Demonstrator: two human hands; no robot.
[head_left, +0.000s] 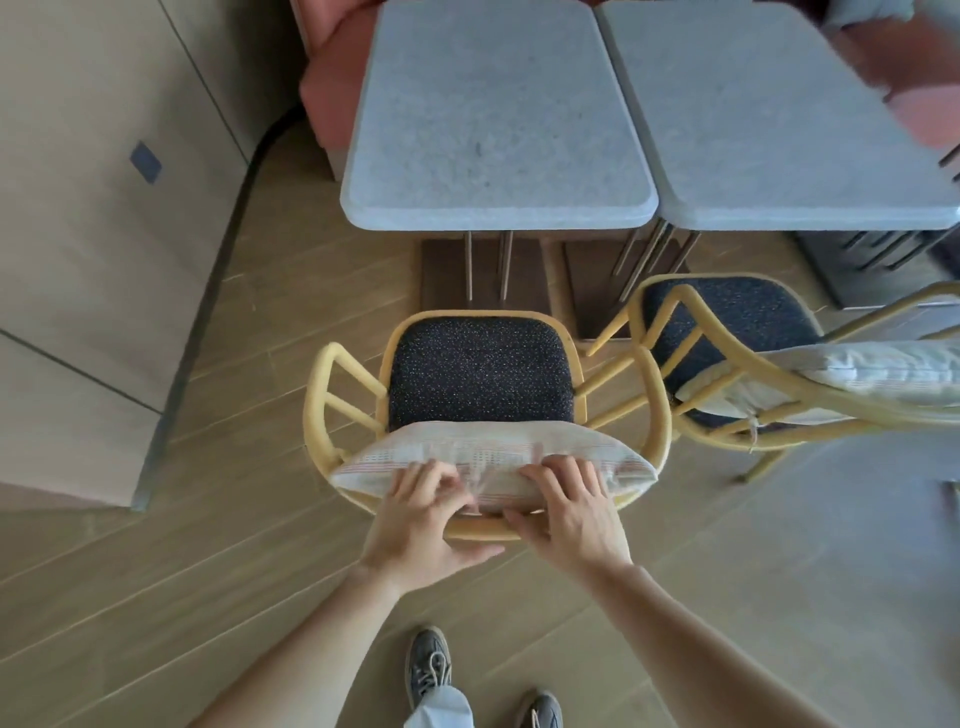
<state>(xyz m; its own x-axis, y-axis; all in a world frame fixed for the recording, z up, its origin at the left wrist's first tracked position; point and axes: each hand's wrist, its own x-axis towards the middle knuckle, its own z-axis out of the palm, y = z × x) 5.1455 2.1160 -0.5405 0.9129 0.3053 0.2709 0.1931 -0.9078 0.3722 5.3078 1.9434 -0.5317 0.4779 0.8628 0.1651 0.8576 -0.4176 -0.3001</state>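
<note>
A yellow-framed chair (318, 395) with a dark speckled seat (480, 369) stands in front of me, facing a grey table. A pale striped cushion (467, 449) leans against its backrest. My left hand (423, 519) grips the cushion's top edge together with the backrest rail, fingers over the cushion and thumb under the rail. My right hand (569, 512) grips the same edge and rail just to the right, fingers curled over the cushion.
Two grey stone-topped tables (493, 114) stand side by side ahead, with pink sofa seating (332, 88) behind. A second yellow chair (727, 322) with its own pale cushion (857, 371) stands at the right. A beige wall panel (93, 234) runs along the left. My shoes (428, 670) rest on the wooden floor.
</note>
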